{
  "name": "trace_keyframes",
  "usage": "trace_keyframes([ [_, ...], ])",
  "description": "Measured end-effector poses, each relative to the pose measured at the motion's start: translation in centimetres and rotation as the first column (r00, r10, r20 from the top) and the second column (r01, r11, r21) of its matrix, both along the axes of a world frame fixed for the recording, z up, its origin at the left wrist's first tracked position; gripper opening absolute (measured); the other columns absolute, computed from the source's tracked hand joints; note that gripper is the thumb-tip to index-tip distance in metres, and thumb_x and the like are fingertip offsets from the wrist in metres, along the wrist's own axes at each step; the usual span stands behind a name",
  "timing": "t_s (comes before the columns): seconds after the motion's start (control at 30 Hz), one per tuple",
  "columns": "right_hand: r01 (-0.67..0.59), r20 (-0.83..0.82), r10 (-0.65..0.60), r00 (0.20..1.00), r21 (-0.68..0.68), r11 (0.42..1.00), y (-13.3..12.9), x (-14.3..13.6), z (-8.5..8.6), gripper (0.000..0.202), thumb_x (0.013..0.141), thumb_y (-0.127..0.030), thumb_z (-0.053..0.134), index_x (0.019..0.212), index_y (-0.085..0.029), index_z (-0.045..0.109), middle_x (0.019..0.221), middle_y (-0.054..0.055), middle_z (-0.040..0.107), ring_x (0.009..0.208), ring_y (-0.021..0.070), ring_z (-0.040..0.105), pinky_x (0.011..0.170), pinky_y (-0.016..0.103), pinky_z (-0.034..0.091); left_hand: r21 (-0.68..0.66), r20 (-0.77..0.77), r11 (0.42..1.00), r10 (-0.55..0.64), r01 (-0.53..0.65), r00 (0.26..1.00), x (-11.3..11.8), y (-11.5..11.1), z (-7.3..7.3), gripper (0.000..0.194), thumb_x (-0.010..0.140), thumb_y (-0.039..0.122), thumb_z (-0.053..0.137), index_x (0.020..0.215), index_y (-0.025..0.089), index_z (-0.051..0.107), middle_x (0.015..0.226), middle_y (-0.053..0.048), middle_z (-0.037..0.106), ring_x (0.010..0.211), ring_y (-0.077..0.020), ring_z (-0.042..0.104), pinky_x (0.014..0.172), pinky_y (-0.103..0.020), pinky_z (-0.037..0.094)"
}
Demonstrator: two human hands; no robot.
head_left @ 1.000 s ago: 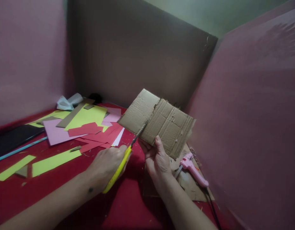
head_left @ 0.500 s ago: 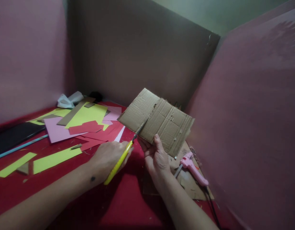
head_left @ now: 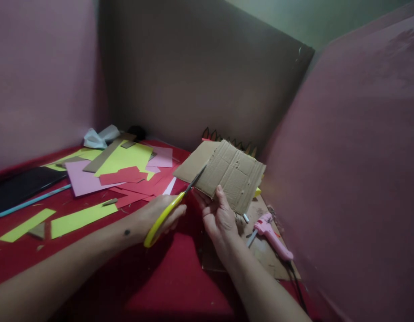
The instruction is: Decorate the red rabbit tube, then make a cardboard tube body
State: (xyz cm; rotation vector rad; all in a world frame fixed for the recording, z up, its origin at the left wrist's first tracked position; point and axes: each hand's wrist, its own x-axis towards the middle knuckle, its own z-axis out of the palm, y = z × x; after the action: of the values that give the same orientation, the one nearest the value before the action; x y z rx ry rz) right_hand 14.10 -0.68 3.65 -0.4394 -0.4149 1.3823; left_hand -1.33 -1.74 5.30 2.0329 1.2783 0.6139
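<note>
Scissors [head_left: 176,203], yellow-handled: gripped in left hand [head_left: 151,212]. Cardboard piece [head_left: 232,172] (creased): held by right hand [head_left: 221,220], thumb uppermost, blades against it.

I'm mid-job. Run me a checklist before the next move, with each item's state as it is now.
1. Yellow-handled metal scissors gripped: ok, in the left hand.
2. Brown cardboard piece held: ok, the right hand's thumb lies on its face.
3. Blades at the cardboard: ok, one lies across its face.
4. Right fingers clear of the lower blade: cannot tell, partly hidden.
5. Pink plastic glue gun cool: cannot tell; it lies right of the right forearm.
</note>
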Motion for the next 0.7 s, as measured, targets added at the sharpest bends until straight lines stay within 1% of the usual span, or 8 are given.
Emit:
trace_keyframes([
  [0.1, -0.037, 0.052, 0.035, 0.998, 0.028, 0.999, -0.4, -0.2, 0.0, 0.029, 0.077, -0.025, 0.068, 0.104, -0.018, 0.061, 0.091, 0.005, 0.077, 0.093, 0.0225, 0.071, 0.1, 0.055, 0.046, -0.082, 0.084, 0.996, -0.038, 0.045, 0.996, -0.5, 0.4, -0.1, 0.041, 0.086, 0.04, 0.039, 0.051, 0.019, 0.044, 0.042, 0.0, 0.048, 0.037, -0.0116, 0.046, 0.038, -0.023, 0.033],
  [0.2, -0.057, 0.077, 0.055, 0.996, 0.032, 0.998, -0.6, -0.4, -0.1, 0.026, 0.077, -0.027, 0.068, 0.101, -0.018, 0.063, 0.091, 0.006, 0.077, 0.097, 0.0233, 0.07, 0.1, 0.055, 0.046, -0.123, 0.103, 0.989, -0.064, 0.076, 0.993, -0.7, 0.6, 0.5, 0.041, 0.085, 0.04, 0.041, 0.05, 0.019, 0.046, 0.041, 0.0, 0.049, 0.037, -0.0118, 0.046, 0.038, -0.023, 0.034],
  [0.33, -0.057, 0.041, 0.057, 0.998, 0.011, 0.998, -0.5, -0.4, -0.4, 0.022, 0.077, -0.025, 0.068, 0.097, -0.018, 0.064, 0.088, 0.004, 0.077, 0.09, 0.0222, 0.072, 0.1, 0.054, 0.047, -0.078, 0.081, 0.997, 0.002, 0.004, 0.997, -0.5, 0.2, 1.3, 0.045, 0.087, 0.043, 0.04, 0.049, 0.02, 0.046, 0.039, -0.001, 0.05, 0.036, -0.0119, 0.047, 0.04, -0.023, 0.036],
  [0.4, -0.057, 0.023, 0.056, 0.998, 0.012, 0.998, -0.4, -0.4, -0.5, 0.024, 0.077, -0.024, 0.069, 0.099, -0.018, 0.063, 0.089, 0.004, 0.077, 0.088, 0.022, 0.072, 0.1, 0.054, 0.047, -0.056, 0.067, 0.998, 0.001, 0.003, 0.998, -0.3, 0.0, 1.3, 0.049, 0.088, 0.044, 0.039, 0.045, 0.02, 0.043, 0.036, -0.001, 0.047, 0.034, -0.0116, 0.045, 0.04, -0.023, 0.036],
  [0.47, -0.063, 0.03, 0.062, 0.998, 0.008, 0.998, -0.3, -0.4, -0.7, 0.027, 0.077, -0.024, 0.068, 0.103, -0.018, 0.062, 0.092, 0.004, 0.077, 0.088, 0.0223, 0.072, 0.099, 0.055, 0.047, -0.047, 0.094, 0.999, -0.012, 0.016, 0.996, -0.1, 0.0, 1.2, 0.05, 0.089, 0.046, 0.038, 0.046, 0.021, 0.042, 0.035, 0.0, 0.045, 0.034, -0.0113, 0.044, 0.04, -0.023, 0.035],
  [0.5, -0.062, 0.036, 0.062, 0.997, -0.001, 0.998, -0.2, -0.4, -0.7, 0.029, 0.078, -0.025, 0.068, 0.105, -0.018, 0.062, 0.093, 0.004, 0.077, 0.089, 0.0224, 0.072, 0.099, 0.055, 0.048, -0.031, 0.126, 0.999, -0.007, 0.011, 0.992, 0.0, 0.1, 1.0, 0.047, 0.088, 0.046, 0.04, 0.049, 0.021, 0.043, 0.036, 0.001, 0.045, 0.035, -0.0112, 0.043, 0.04, -0.023, 0.035],
  [0.6, -0.038, 0.026, 0.038, 0.999, -0.027, 0.999, 0.0, -0.4, -0.5, 0.032, 0.078, -0.025, 0.068, 0.109, -0.018, 0.06, 0.094, 0.005, 0.076, 0.089, 0.0224, 0.072, 0.098, 0.054, 0.048, -0.025, 0.209, 0.999, 0.042, -0.037, 0.977, 0.1, 0.6, 0.5, 0.037, 0.085, 0.045, 0.045, 0.056, 0.021, 0.043, 0.04, 0.004, 0.044, 0.036, -0.0107, 0.04, 0.038, -0.023, 0.031],
  [0.7, -0.012, -0.004, 0.012, 1.0, -0.027, 1.0, 0.1, -0.2, -0.2, 0.034, 0.077, -0.021, 0.069, 0.11, -0.02, 0.059, 0.092, 0.002, 0.077, 0.088, 0.0212, 0.072, 0.098, 0.054, 0.049, -0.14, 0.231, 0.988, -0.027, 0.061, 0.973, -0.1, 1.3, 0.1, 0.041, 0.085, 0.046, 0.042, 0.053, 0.021, 0.042, 0.039, 0.004, 0.041, 0.035, -0.0104, 0.038, 0.036, -0.023, 0.029],
])
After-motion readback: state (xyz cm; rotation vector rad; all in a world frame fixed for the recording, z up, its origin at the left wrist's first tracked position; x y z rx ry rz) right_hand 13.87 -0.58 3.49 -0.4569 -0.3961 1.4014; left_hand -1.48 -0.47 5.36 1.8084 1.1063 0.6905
